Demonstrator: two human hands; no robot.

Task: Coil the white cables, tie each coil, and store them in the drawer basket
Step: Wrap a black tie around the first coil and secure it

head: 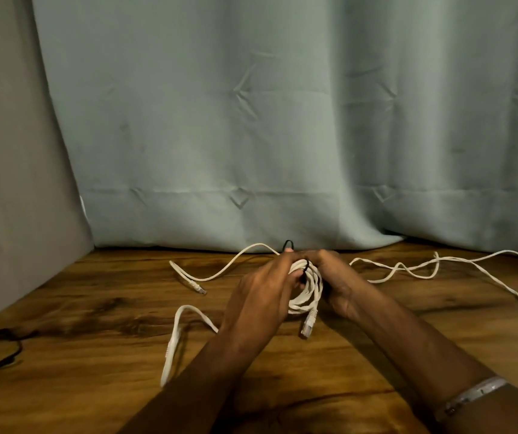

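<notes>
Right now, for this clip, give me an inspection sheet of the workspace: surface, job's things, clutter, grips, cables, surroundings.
Surface: wooden table, dark grain patches.
Job's things: white coil held between both hands, plug hanging below; black tie looped over its top. No drawer basket in view.
Clutter: black cord at the table's left edge.
Grips: left hand holds the coil and pinches the tie; right hand grips the coil from the other side.
Cables: loose cable strung out at right; another cable at left, uncoiled.
Surroundings: grey-green curtain behind; grey panel at left.
</notes>
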